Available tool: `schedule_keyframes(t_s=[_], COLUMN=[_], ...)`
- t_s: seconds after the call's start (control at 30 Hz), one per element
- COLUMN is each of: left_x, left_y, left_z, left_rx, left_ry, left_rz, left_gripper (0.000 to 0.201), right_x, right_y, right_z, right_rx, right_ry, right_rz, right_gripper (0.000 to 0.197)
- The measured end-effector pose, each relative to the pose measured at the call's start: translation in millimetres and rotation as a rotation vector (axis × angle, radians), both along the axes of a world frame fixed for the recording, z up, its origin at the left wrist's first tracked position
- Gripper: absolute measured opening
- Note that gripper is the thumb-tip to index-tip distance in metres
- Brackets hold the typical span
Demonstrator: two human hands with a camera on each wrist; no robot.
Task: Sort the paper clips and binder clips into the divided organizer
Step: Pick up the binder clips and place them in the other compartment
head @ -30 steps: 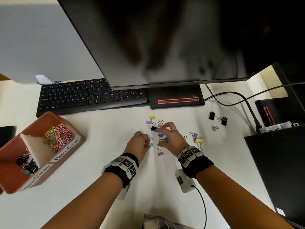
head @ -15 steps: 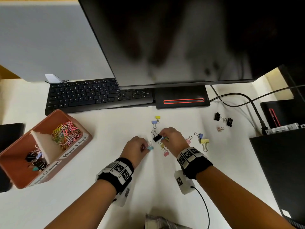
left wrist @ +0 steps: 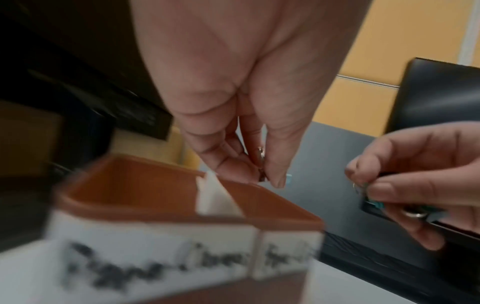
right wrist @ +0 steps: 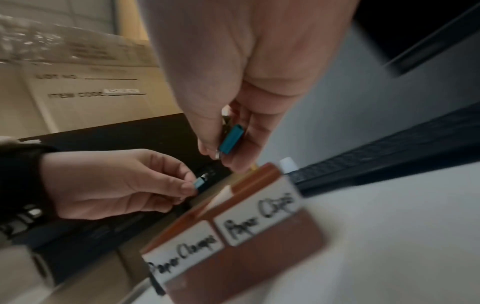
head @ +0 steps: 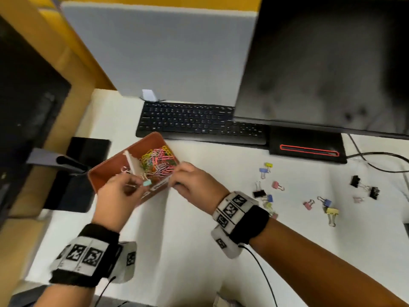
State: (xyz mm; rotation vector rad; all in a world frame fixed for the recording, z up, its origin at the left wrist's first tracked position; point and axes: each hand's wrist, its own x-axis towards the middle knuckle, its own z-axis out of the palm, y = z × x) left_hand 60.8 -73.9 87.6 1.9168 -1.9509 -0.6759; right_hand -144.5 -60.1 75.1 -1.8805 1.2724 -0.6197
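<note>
Even indoor light, motion blur, wide-angle edge distortion

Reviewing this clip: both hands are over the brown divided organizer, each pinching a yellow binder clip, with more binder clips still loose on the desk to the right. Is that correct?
Not quite: the colour is wrong. The right wrist view shows the right hand pinching a teal binder clip and the left hand pinching a light blue binder clip, not yellow ones. Both hands are over the organizer, and loose binder clips remain on the desk to the right.

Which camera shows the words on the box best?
The right wrist view: the box labels read "Paper Clamps" and "Paper Clips". The left wrist view shows them blurred; in the head view they are tiny and partly behind the hands.
</note>
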Motion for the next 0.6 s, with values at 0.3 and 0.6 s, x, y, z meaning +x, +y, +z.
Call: schedule_keyframes(t_s=[0.3,0.6], left_x=[80,1], left_y=[-29,-4], left_z=[12,8], left_rx=[0.163,0.11], left_ry=[0.071,0.323], left_rz=[0.08,-0.258], left_gripper=[0.031,0.009], right_x=[143,-12], right_y=[-51,32], right_z=[3,-32], right_rx=[0.068,0.011], right_ry=[0.073,0.246], right_rz=[0.072,-0.305], right_gripper=[0.029,0.028])
